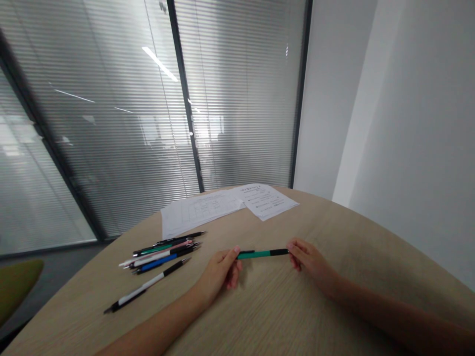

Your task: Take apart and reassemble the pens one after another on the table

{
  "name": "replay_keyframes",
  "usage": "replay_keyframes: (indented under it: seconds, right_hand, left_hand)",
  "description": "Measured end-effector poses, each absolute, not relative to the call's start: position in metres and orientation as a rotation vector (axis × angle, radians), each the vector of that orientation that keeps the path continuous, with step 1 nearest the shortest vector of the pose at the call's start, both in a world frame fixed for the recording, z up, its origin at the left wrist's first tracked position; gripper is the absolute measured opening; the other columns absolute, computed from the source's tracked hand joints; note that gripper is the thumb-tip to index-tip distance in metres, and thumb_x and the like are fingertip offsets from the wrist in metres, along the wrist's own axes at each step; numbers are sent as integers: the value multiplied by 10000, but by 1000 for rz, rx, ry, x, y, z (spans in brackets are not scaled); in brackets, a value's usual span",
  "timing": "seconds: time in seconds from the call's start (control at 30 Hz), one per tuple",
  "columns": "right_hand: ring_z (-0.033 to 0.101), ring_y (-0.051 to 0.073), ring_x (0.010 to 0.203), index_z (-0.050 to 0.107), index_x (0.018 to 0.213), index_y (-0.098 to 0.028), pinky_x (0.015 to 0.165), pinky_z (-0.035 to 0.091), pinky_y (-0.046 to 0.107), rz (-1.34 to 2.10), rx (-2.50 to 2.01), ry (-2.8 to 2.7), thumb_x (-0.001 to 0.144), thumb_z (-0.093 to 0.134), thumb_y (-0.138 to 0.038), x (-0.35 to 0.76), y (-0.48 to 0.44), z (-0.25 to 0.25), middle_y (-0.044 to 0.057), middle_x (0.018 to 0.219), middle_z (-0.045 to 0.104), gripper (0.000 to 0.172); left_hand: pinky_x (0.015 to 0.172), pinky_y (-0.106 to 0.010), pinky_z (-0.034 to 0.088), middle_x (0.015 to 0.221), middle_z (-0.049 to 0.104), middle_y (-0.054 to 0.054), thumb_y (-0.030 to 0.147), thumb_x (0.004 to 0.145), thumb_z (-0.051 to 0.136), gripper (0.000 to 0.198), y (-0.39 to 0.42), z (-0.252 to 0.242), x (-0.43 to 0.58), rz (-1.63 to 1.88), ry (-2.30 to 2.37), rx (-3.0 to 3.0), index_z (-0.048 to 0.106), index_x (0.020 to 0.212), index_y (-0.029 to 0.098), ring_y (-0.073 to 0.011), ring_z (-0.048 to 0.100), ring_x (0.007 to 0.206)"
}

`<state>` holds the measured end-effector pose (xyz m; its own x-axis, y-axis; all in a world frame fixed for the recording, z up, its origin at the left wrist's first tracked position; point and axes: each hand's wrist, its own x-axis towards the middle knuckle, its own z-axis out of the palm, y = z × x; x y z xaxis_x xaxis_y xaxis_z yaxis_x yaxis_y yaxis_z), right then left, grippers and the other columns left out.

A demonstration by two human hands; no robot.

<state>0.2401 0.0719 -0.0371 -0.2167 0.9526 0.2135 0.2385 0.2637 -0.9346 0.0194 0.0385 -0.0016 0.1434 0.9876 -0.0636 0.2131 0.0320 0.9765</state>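
Observation:
A green and black pen [262, 254] is held level just above the wooden table [282, 316], between both hands. My left hand [221, 273] pinches its left end with curled fingers. My right hand [309, 261] pinches its right, black end. To the left of my left hand lies a loose row of several pens [165, 251], among them green, pink, white and blue ones. A white and black pen [146, 287] lies apart, nearer the table's front-left edge.
Two printed paper sheets [202, 210] [269, 200] lie at the far side of the table. Behind the table stand glass partitions with closed blinds [148, 113] and a white wall [408, 123]. A green seat edge [18, 284] shows at the far left.

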Motion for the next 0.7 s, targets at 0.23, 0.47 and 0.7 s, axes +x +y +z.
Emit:
replay_keyframes:
  seconds: [0.23,0.47,0.7]
  right_hand:
    - [410,71,439,463,735,-190,405,307,191,1121,-1062,-1491,658,541,-340,235,67,-29,-58,526,439,187]
    - [443,86,448,496,821,-169,427,337,214,1078,-1071,-1506,753,417,-392,237,68,-32,-26,541,504,246]
    - [457,89,439,499,809,-190,414,334,210,1056,-1128,-1454,708,480,-384,237,68,-31,-36,514,512,220]
  left_hand:
    - [341,-181,231,282,405,55,626,676,355,506,38,-1,19,973,1274,1379,464,533,152,-59,311,275]
    - [343,-182,232,285,410,55,618,674,364,496,37,0,20,939,1274,1403,462,524,155,-59,310,272]
    - [344,-183,242,282,407,55,629,671,360,507,40,-4,19,934,1265,1402,466,523,156,-62,314,273]
